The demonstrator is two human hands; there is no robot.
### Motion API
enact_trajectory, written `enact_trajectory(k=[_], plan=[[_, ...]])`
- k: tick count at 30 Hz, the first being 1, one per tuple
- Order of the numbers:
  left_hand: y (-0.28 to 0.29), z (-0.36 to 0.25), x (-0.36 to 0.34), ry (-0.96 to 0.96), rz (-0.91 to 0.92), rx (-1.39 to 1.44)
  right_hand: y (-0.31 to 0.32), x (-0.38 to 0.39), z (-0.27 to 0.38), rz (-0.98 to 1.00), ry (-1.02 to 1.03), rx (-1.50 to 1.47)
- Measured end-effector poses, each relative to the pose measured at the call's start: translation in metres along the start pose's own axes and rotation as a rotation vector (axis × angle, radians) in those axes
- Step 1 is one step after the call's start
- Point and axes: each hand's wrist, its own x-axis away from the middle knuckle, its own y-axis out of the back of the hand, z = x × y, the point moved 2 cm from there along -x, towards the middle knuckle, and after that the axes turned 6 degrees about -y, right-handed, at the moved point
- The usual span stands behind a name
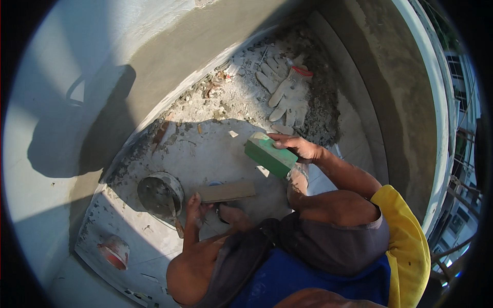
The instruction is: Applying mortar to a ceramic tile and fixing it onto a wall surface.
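Note:
My left hand (197,205) grips a flat, grey-tan rectangular board (227,191) at one end, low over the floor between my knees. To the right and higher up, my right hand (292,143) holds a green rectangular block (265,154) with a pale dusty patch on top. Beside my left hand stands a round bucket (154,182) with grey mix in it and a trowel (176,218) leaning in it. My bare legs and dark shorts fill the lower part of the view.
Pale work gloves (288,100) lie in rubble at the back. A small red-and-white container (113,251) is at the lower left. Plastered walls (164,51) enclose the narrow floor (128,277), with a curved parapet (421,102) on my right and scaffold poles (457,200) beyond.

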Motion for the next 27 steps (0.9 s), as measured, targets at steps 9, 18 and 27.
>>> enact_trajectory(k=[9,18,27], plan=[[0.001,0.028,0.018,-0.058,-0.141,0.146,-0.047,0.001,0.039,-0.023,0.006,0.151],[0.007,0.018,0.060,-0.277,-0.320,0.063,-0.154,-0.060,0.104,0.101,-0.087,0.914],[0.005,0.016,0.063,-0.411,-0.315,0.046,-0.304,-0.176,0.052,0.436,0.638,1.898]])
